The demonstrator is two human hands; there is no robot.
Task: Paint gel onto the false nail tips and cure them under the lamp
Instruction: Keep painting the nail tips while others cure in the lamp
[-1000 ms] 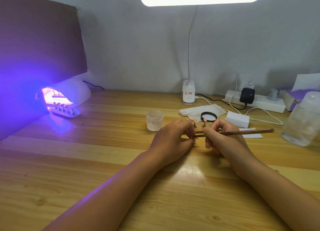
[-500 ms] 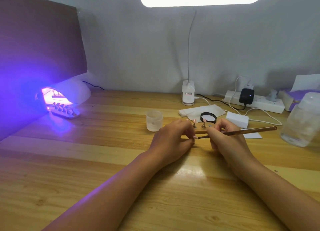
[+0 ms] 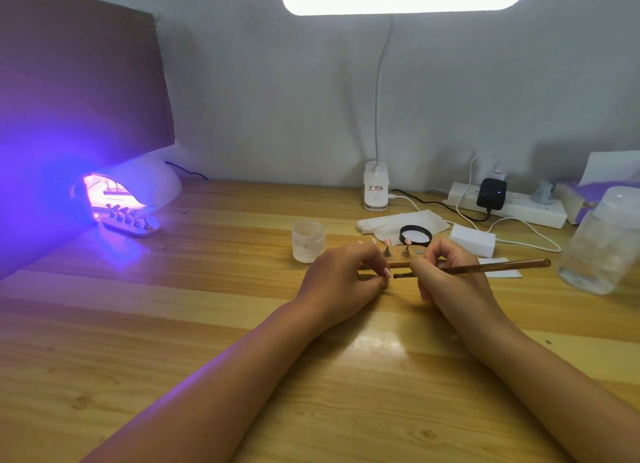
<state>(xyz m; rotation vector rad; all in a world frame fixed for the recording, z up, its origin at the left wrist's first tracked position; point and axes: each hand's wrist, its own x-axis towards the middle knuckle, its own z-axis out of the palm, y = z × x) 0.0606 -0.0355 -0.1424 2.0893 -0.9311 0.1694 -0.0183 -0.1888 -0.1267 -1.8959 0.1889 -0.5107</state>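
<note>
My left hand (image 3: 341, 277) pinches a small false nail tip (image 3: 387, 272) between thumb and fingers above the wooden table (image 3: 207, 324). My right hand (image 3: 446, 275) grips a long brown gel brush (image 3: 498, 267), whose dark tip (image 3: 396, 275) sits just right of that nail tip. Behind my hands, two nail tips on small stands (image 3: 397, 247) rise from a holder strip (image 3: 398, 264). A frosted gel jar (image 3: 308, 241) stands open, and its black lid (image 3: 415, 235) lies further right. At far left the curing lamp (image 3: 138, 192) glows violet over a strip of nail tips (image 3: 130, 221).
A clip desk lamp (image 3: 375, 190) stands at the back with its light bar overhead. White wipes (image 3: 401, 221), a white block (image 3: 472, 240), a power strip (image 3: 509, 204) with cables, a clear bottle (image 3: 602, 240) and a tissue box (image 3: 595, 188) fill the right side. A dark board (image 3: 79, 81) stands at left.
The brush tip has slid a little lower and closer to the nail tip in my left hand, with the handle's far end rising slightly. My left hand has stayed in place.
</note>
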